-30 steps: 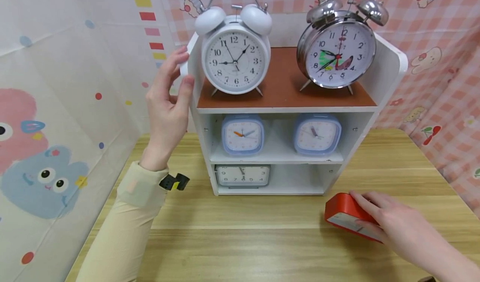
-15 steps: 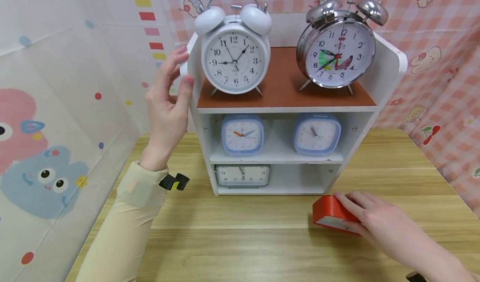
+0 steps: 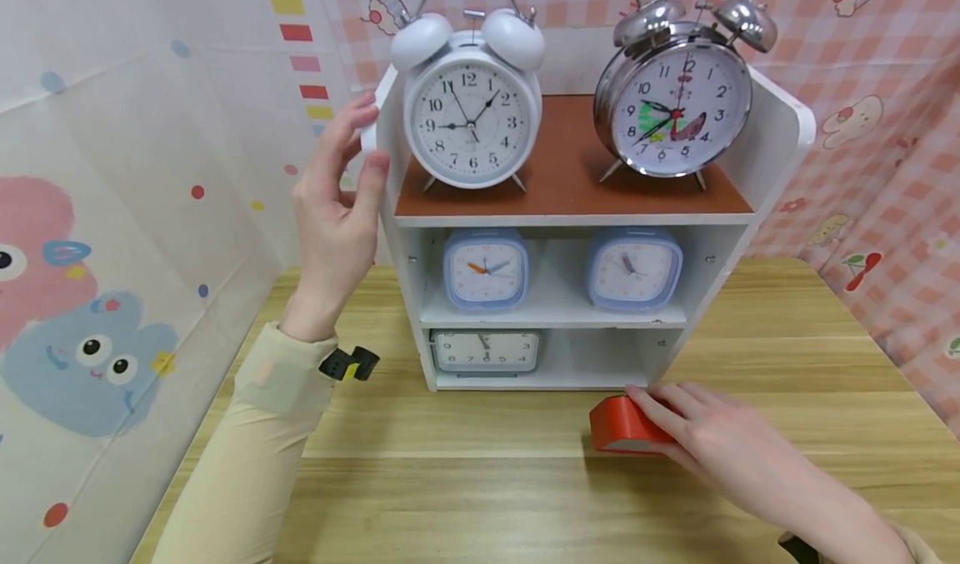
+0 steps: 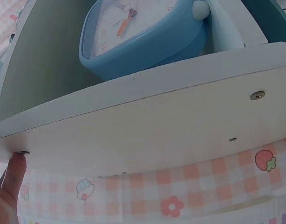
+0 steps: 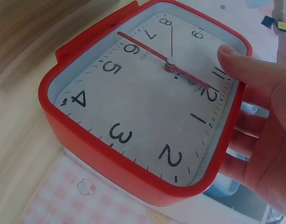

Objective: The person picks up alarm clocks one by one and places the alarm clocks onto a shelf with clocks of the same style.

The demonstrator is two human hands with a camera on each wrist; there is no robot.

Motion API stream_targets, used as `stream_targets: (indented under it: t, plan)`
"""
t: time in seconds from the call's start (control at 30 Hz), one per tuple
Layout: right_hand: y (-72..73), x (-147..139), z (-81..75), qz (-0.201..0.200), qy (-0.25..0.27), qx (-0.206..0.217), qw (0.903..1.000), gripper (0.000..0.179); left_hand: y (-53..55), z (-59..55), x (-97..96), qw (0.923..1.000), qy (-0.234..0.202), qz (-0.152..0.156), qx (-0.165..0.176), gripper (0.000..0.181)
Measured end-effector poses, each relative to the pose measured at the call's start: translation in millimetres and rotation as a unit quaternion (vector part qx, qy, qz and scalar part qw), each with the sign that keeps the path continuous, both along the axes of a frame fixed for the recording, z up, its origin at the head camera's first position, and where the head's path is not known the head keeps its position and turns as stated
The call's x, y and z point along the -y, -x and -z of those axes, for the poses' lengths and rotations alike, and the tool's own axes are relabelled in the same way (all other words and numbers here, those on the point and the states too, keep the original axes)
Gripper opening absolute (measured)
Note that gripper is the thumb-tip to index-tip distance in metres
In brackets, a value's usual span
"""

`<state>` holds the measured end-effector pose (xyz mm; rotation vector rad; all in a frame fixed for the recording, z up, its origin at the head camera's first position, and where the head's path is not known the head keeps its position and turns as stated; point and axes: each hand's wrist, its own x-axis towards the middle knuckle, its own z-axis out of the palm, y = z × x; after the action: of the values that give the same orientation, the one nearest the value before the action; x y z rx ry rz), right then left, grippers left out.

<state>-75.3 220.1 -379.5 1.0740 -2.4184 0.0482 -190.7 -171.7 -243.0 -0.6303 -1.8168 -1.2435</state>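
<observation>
While the left hand holds the left side wall of the white shelf, the right hand holds a red clock low over the desk. The left hand's fingers lie almost straight along the wall, with the thumb bent round its front edge near the top board. In the left wrist view one fingertip presses the edge of the shelf, and a blue clock sits just inside.

The red clock is near the front of the shelf, just before its bottom right corner, and well apart from the left hand. The right hand's fingers lie over the clock's top and back. In the right wrist view the thumb presses on the white face of the red clock, near the 12, and the other fingers curl behind the case. The grip is firm and snug.

On the top board stand a white bell clock and a silver bell clock, side by side. On the middle board sit two blue clocks, one left and one right. On the bottom board, at the left, sits a grey clock.
</observation>
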Motion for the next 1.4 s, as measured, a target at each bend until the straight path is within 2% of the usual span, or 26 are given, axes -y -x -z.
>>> stream_targets:
  t: [0.07,0.1,0.17,0.23,0.6,0.93,1.4]
  plan:
    - [0.8,4.5,-0.2,-0.005,-0.004,-0.002,1.0,0.044,0.2,0.4,-0.3,1.0,-0.001,-0.001,0.001,0.041]
    - [1.5,6.7,-0.2,-0.008,-0.007,-0.005,0.9999,0.043,0.4,0.7,-0.4,1.0,-0.002,-0.001,0.0,0.041]
    - [3.0,11.0,-0.2,-0.014,-0.012,-0.012,0.9998,0.05,0.5,0.9,-0.6,1.0,-0.003,-0.001,0.001,0.041]
    - [4.8,15.3,-0.2,-0.022,-0.014,-0.015,0.9995,0.065,0.6,1.1,-0.5,1.0,-0.003,-0.001,0.0,0.041]
    - [13.9,30.6,-1.8,-0.04,-0.026,-0.019,0.9987,0.069,1.1,1.6,-0.2,1.0,-0.006,0.0,-0.003,0.04]
    - [22.9,38.9,-1.4,-0.063,-0.035,-0.034,0.9968,0.064,1.2,0.5,-0.1,1.0,-0.006,0.005,-0.002,0.04]
    - [36.7,50.8,1.8,-0.08,-0.071,-0.042,0.9934,0.064,2.3,2.3,0.4,0.9999,-0.008,0.001,-0.008,0.04]
